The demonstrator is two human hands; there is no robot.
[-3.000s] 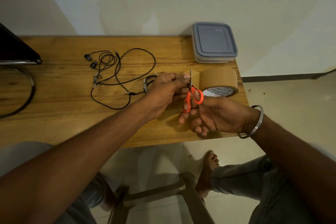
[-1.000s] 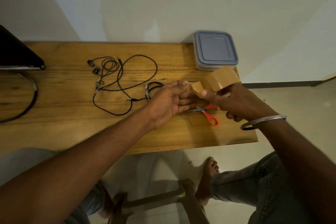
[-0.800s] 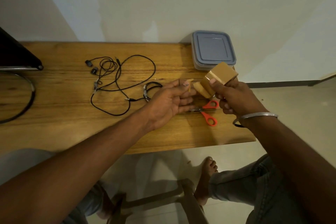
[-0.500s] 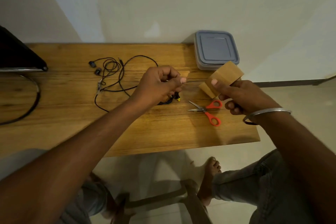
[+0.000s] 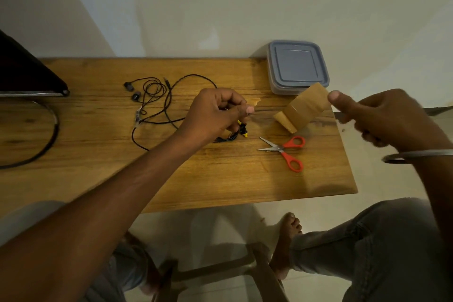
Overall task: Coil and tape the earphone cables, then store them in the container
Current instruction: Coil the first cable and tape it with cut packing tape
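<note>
My left hand (image 5: 215, 115) is closed over a coiled black earphone cable (image 5: 232, 136) with yellow tips, just above the table, and pinches a small cut piece of brown tape (image 5: 255, 101) at its fingertips. My right hand (image 5: 382, 117) holds the roll of brown tape (image 5: 304, 109) raised over the table's right part. A second black earphone (image 5: 157, 100) lies loose and uncoiled on the table to the left. The grey lidded container (image 5: 296, 66) stands shut at the back right corner.
Orange-handled scissors (image 5: 286, 151) lie open on the wooden table (image 5: 220, 174) between my hands. A dark screen (image 5: 22, 73) and a thick black cable loop (image 5: 49, 135) occupy the left end. My knees and a stool are below the front edge.
I cut the tape with the scissors, laid them down and lifted the roll in my right hand. My left hand moved left with the tape piece and closed on the coiled earphone.
</note>
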